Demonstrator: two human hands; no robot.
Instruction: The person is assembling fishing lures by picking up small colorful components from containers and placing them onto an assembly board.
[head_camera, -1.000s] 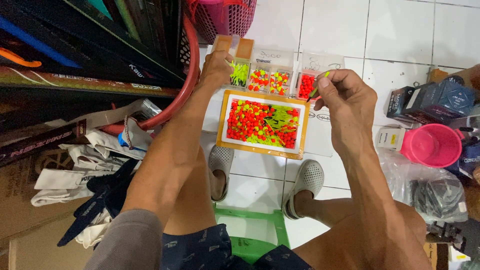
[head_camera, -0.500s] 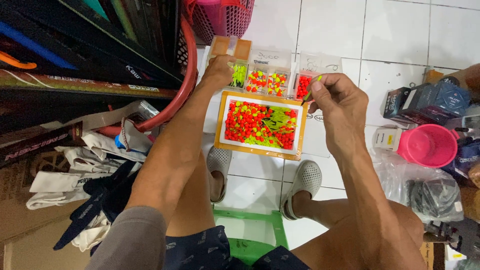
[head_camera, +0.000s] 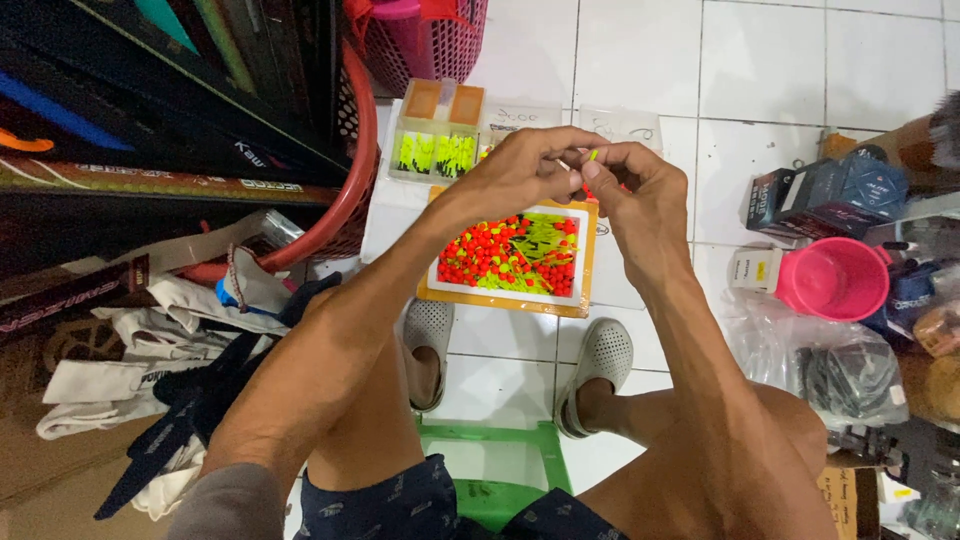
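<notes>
A white tiled floor (head_camera: 640, 60) carries everything here, with a dark rack of long packaged goods (head_camera: 150, 110) along its left edge and a red mesh basket (head_camera: 425, 40) at the far edge. Near the right edge sit a pink plastic tub (head_camera: 835, 278) and a dark blue box (head_camera: 825, 195). In the middle of the floor, just beyond two grey clogs (head_camera: 600, 365), lies an orange-rimmed tray (head_camera: 508, 297) filled with small red and yellow-green beads and thin green sticks. Beyond it stands a clear compartment box (head_camera: 435, 145) holding yellow-green pieces. Both hands meet above the far edge of the tray. The left hand (head_camera: 520, 170) is closed to a pinch, its fingertips gripping one end of a thin stick float (head_camera: 588, 158) with a yellow-green tip. The right hand (head_camera: 640, 195) is likewise curled, thumb and forefinger pinched on the same float, which sits between the two hands, clear of the tray below.
</notes>
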